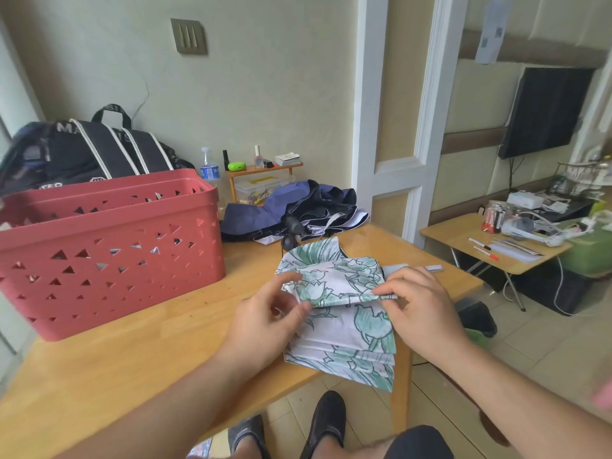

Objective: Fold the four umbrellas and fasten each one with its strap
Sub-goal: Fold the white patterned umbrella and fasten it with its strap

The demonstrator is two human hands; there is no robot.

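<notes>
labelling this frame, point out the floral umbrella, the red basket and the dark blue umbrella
floral umbrella (344,329), head view, on its white folded cloth between the hands
red basket (109,260), head view, on its front wall
dark blue umbrella (284,203), head view, on its crumpled blue cloth

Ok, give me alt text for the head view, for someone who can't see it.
Both hands, left hand and right hand, pinch the canopy folds of a green floral umbrella at the wooden table's edge. Behind it lie a crumpled navy umbrella and a red basket.

left hand (265,316) fingers curled, pinching | right hand (420,306) pinching
</notes>
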